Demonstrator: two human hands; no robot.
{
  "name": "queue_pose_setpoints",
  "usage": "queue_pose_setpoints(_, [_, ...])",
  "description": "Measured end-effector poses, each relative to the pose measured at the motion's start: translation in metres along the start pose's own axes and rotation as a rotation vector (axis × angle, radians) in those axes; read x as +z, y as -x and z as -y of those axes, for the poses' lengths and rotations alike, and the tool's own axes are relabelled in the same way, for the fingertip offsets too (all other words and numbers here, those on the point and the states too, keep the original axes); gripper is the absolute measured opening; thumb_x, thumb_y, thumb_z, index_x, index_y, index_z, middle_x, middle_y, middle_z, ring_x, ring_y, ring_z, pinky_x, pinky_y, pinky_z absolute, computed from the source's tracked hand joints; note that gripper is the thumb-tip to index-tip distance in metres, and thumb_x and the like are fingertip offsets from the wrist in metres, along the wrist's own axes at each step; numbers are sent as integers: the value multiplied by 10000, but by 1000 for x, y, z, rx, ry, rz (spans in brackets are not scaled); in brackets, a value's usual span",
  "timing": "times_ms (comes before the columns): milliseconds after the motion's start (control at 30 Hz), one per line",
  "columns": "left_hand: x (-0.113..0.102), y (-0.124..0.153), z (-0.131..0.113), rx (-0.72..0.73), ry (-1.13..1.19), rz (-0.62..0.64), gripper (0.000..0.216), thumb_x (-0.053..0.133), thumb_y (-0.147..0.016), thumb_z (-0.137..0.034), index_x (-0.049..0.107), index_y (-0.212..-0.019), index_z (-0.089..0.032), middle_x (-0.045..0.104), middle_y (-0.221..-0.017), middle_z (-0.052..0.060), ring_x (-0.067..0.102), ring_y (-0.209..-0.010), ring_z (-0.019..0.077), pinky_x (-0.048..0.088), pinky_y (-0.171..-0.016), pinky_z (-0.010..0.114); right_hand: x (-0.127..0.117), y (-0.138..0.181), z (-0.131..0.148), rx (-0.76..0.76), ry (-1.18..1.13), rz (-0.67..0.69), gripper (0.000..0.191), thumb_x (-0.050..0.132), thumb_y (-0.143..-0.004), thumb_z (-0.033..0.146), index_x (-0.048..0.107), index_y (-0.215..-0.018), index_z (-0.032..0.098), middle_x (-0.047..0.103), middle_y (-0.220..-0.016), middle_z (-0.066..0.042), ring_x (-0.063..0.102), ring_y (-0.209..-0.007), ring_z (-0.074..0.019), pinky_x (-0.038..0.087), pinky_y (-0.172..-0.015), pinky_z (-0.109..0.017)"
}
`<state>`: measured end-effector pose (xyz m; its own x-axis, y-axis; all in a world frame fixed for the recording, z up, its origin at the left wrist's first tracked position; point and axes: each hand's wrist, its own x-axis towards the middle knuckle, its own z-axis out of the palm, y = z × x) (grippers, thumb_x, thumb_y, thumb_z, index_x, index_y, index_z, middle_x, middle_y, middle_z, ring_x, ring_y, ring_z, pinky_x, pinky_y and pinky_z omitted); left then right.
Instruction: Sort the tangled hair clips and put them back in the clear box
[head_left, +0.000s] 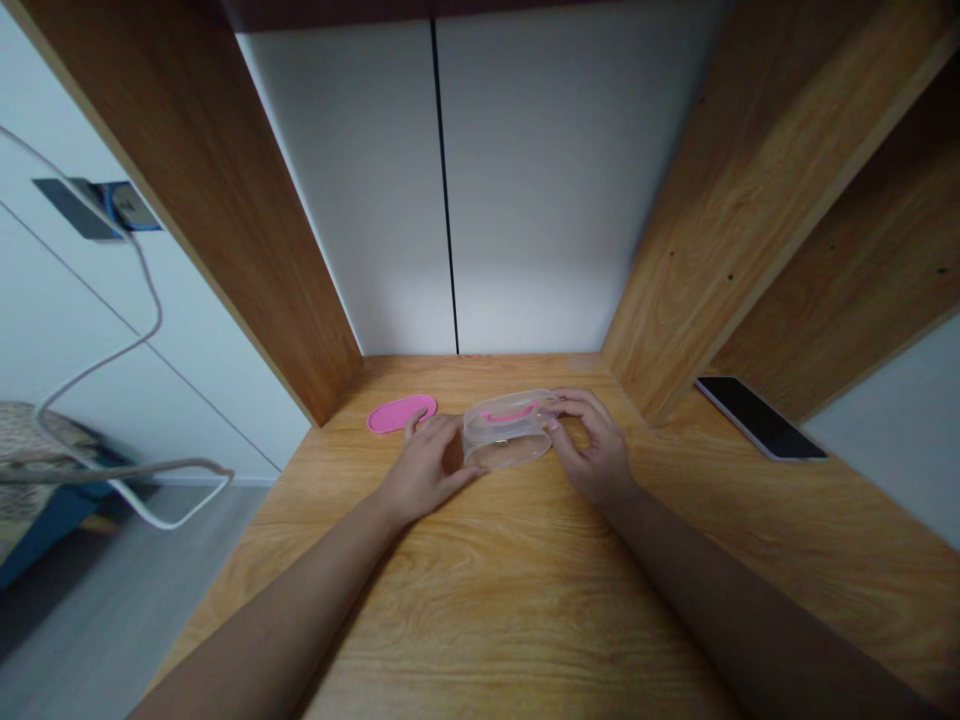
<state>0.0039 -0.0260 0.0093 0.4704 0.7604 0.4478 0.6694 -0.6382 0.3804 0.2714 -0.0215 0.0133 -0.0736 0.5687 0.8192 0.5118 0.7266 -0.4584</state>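
Both hands, left hand (427, 465) and right hand (592, 445), clasp a clear box (508, 430) at the desk's (525, 590) centre. A pink lid (401, 413) lies at ten o'clock, just beside it; a phone (759, 417) sits at three o'clock, well apart.

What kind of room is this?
Probably a bedroom or study nook at home: a wooden desk set between wooden side panels, a phone lying on it, and what looks like bedding at the far left.

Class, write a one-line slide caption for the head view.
Both hands, left hand and right hand, grip a clear box on a wooden desk; pink lid lies beside it.
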Motion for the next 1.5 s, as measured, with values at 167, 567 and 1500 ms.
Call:
queue_pose_setpoints(167, [1, 0, 2, 18, 10, -26, 628, 758, -819, -488, 507, -1336, -235, 654, -1266, 85, 582, -1193, 263, 207, -1181, 512, -2, -2, 4, -66, 0, -46, 150, 660, -841, 140, 635, -947, 244, 672, -1043, -75, 671, -986, -243, 557, -875, -420])
queue_pose_setpoints(567, [2, 0, 7, 77, 58, -38, 688, 770, -806, -501, 482, -1385, -266, 639, -1332, 110, 578, -1242, 279, 232, -1161, 519, -1, 9, -6, 53, -55, -83, 188, 629, -882, 191, 559, -1050, 239, 642, -844, -15, 642, -755, -180, 536, -715, -322])
queue_pose_setpoints(1500, [-3, -1, 4, 194, 92, -110, 621, 757, -840, -435, 501, -1379, -260, 644, -1340, 125, 595, -1238, 279, 341, -1115, 517, -12, 6, 2, -65, -25, 57, 70, 527, -907, 214, 579, -864, 232, 609, -715, -4, 593, -629, -168, 464, -600, -299])
